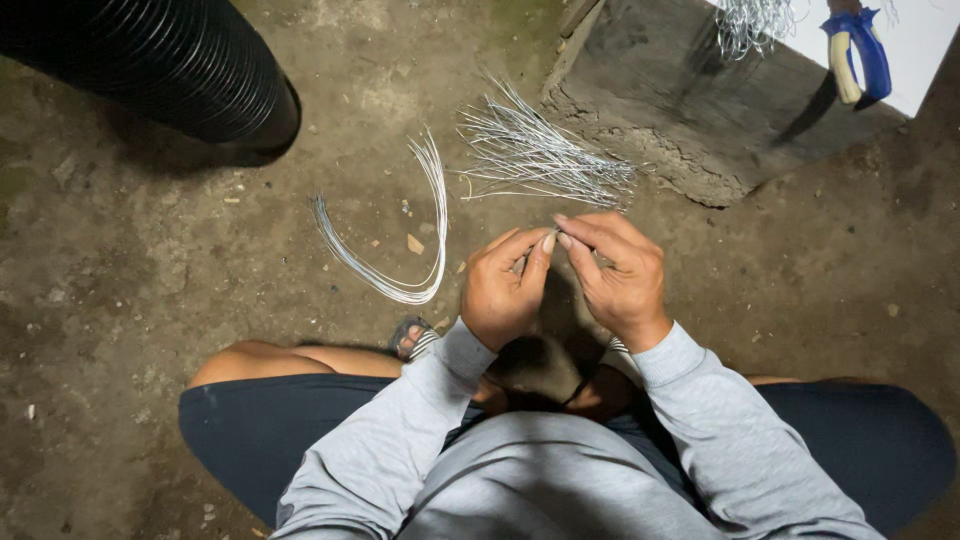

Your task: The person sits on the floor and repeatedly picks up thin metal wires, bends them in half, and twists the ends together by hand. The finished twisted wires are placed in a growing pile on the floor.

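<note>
From the head camera I look straight down at my two hands, brought together just above my knees. My left hand (503,288) has its thumb and forefinger pinched shut on a short piece of thin silver wire (553,236); my right hand (617,270) pinches the same wire from the other side, so the two grips meet fingertip to fingertip. The wire itself barely shows between the fingers — I cannot tell its length or shape.

On the bare dirt floor (130,300), at about twelve o'clock from the hands and just beyond them, lies a loose fan of straight silver wire pieces (540,155). At ten o'clock, near the left hand but apart from it, a bundle of long silver wires bent into a U-shaped curve (400,270) rests on the ground. Far off at ten o'clock stands a black ribbed corrugated pipe (160,60). At one o'clock, well apart, a rough concrete block (680,110) sits, and beyond it blue-handled pliers (858,52) lie on a white surface beside more tangled wire.
</note>
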